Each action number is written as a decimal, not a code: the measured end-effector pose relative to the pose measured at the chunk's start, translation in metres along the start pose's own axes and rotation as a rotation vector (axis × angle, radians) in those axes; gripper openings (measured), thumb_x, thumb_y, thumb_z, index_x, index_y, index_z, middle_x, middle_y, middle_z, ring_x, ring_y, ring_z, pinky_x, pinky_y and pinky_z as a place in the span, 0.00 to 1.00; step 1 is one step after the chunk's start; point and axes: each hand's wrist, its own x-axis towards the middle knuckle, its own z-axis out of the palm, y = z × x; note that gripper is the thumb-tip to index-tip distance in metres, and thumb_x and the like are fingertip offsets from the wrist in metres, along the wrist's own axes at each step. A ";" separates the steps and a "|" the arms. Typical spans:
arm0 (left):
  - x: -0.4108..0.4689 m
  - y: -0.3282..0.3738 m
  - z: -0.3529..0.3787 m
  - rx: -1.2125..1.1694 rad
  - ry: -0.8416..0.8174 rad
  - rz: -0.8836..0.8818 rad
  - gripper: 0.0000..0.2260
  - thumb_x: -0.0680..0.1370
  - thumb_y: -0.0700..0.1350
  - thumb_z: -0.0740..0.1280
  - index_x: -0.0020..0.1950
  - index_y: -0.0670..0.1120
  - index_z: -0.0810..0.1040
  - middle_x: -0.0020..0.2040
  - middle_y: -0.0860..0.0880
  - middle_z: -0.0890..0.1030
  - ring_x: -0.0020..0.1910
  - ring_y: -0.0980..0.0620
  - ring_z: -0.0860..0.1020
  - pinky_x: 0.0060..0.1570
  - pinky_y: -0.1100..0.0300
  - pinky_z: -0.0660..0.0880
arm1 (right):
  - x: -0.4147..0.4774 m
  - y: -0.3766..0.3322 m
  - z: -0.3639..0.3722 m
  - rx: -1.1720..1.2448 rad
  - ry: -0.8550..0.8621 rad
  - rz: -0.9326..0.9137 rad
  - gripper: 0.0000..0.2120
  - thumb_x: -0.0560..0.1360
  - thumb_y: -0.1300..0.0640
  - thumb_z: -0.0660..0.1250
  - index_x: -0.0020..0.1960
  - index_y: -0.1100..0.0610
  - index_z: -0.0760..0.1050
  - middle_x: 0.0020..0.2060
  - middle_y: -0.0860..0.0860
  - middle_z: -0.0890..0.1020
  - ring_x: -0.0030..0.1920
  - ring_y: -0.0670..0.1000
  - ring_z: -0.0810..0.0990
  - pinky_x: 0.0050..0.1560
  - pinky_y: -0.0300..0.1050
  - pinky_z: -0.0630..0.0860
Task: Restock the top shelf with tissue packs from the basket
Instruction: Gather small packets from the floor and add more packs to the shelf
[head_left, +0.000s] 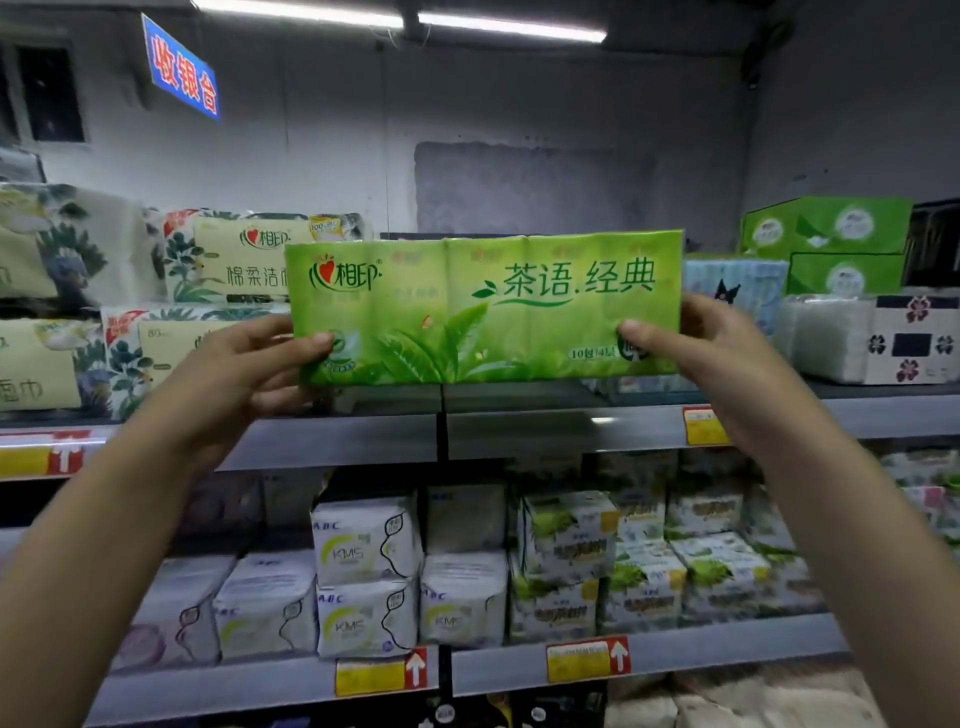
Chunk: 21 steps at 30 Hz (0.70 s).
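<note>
A long green tissue pack (483, 306) with leaf artwork and Chinese lettering is held upright, its bottom edge at the front of the top shelf (545, 431). My left hand (249, 364) grips its lower left end, thumb on the front face. My right hand (722, 358) grips its lower right end the same way. The shelf surface behind the pack looks bare in the middle gap. The basket is out of view.
Floral cream tissue bundles (171, 291) are stacked on the top shelf at left. Green boxes (826, 244), a blue pack (737, 286) and a flower-printed box (914, 338) stand at right. The lower shelf (675, 654) holds several white and green packs. A blue sign (182, 70) hangs overhead.
</note>
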 end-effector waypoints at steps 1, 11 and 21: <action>0.007 0.004 -0.002 0.026 -0.008 0.019 0.39 0.43 0.61 0.82 0.49 0.44 0.82 0.50 0.47 0.85 0.45 0.52 0.84 0.39 0.68 0.79 | 0.009 -0.004 -0.003 -0.026 -0.014 -0.010 0.10 0.72 0.54 0.70 0.53 0.50 0.78 0.46 0.41 0.84 0.44 0.35 0.81 0.39 0.26 0.73; 0.068 0.060 -0.021 0.330 -0.182 0.152 0.44 0.45 0.63 0.81 0.57 0.48 0.80 0.52 0.48 0.85 0.50 0.52 0.84 0.44 0.68 0.78 | 0.082 -0.044 -0.019 -0.187 -0.141 -0.053 0.20 0.64 0.54 0.75 0.54 0.48 0.75 0.51 0.47 0.82 0.51 0.45 0.81 0.51 0.40 0.77; 0.116 0.062 -0.032 0.348 -0.214 0.033 0.43 0.43 0.55 0.84 0.55 0.44 0.81 0.51 0.45 0.85 0.48 0.49 0.84 0.43 0.65 0.80 | 0.143 -0.050 -0.016 -0.264 -0.231 0.054 0.26 0.60 0.50 0.74 0.54 0.62 0.78 0.48 0.55 0.85 0.43 0.48 0.84 0.45 0.37 0.81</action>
